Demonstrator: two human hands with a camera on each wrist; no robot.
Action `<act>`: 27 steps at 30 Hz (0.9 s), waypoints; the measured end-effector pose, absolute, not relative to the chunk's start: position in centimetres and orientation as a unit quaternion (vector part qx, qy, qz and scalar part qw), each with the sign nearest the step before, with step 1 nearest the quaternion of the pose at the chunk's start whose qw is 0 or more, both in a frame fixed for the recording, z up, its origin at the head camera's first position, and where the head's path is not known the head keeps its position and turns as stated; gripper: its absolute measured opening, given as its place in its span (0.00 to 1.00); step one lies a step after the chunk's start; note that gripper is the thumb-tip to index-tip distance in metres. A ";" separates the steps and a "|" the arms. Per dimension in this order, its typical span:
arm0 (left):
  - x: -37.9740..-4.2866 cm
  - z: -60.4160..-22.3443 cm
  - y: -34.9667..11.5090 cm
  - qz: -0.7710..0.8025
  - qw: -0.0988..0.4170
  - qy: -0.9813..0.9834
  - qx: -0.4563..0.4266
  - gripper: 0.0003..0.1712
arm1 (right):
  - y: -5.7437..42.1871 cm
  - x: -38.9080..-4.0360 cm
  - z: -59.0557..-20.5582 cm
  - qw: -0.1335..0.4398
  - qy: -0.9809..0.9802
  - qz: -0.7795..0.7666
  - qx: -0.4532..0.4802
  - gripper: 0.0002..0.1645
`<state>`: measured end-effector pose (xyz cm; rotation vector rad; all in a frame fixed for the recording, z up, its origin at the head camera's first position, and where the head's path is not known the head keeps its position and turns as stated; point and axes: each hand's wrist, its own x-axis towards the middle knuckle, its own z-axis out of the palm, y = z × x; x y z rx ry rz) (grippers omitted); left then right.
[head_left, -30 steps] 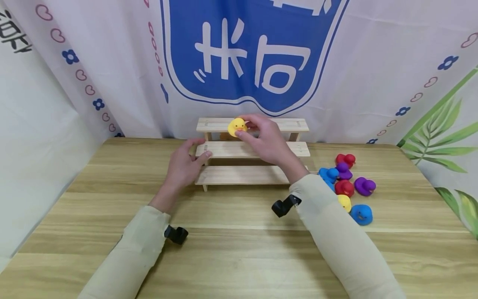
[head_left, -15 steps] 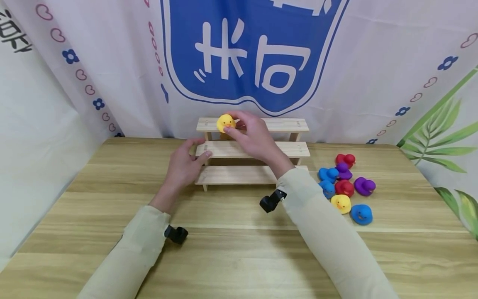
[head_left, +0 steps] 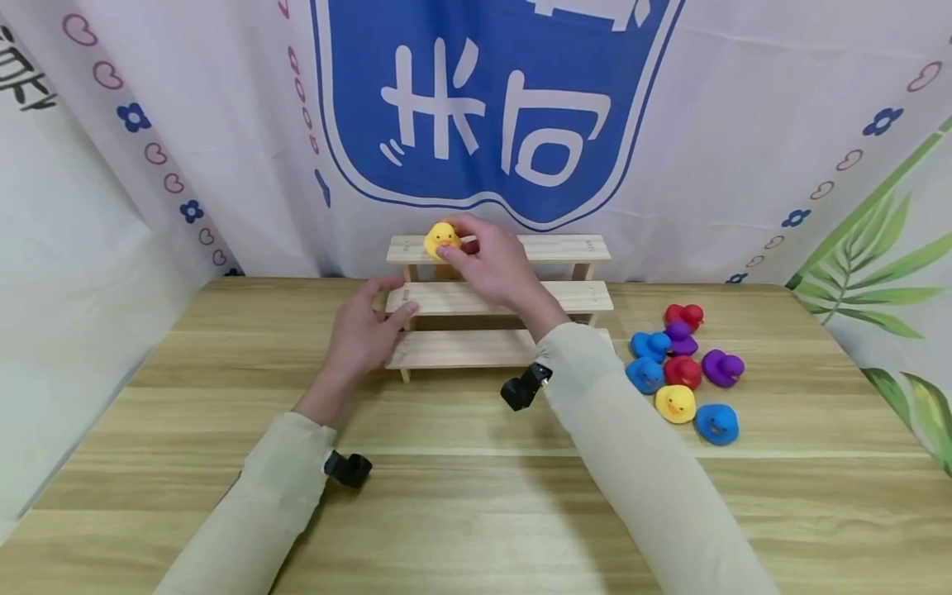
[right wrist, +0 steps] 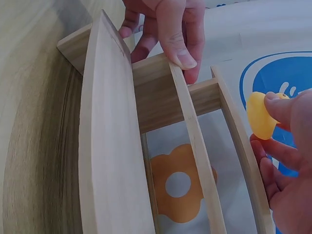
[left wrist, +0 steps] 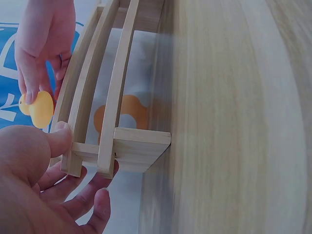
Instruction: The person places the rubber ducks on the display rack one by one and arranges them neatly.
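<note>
Thumb and fingers of my right hand pinch a yellow rubber duck at the left part of the top board of a three-step wooden shelf. The duck's face is toward me in the head view. In the right wrist view the duck is beside the top board; whether it touches the wood I cannot tell. My left hand grips the left end of the middle board, its thumb on top. In the left wrist view the fingers of the left hand curl beneath the board ends.
On the wooden table, right of the shelf, sits a loose group of rubber ducks: blue, yellow, red and purple. A white cloth with a blue emblem hangs right behind the shelf.
My right hand has carried the yellow duck leftward and slightly up along the top board. The left hand has kept its hold on the shelf. The head view has shifted slightly.
</note>
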<state>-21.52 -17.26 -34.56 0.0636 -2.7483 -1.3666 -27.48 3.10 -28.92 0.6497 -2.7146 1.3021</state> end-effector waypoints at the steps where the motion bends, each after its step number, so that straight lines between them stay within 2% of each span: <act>1: -21.5 -34.6 -17.3 -0.444 0.036 -0.895 0.022 0.30 | 3.0 -27.5 -28.9 0.030 -0.882 0.422 0.207 0.28; 27: -21.4 -34.6 -17.3 -0.427 0.050 -0.903 0.009 0.30 | 2.0 -28.3 -29.2 0.027 -0.905 0.389 0.169 0.29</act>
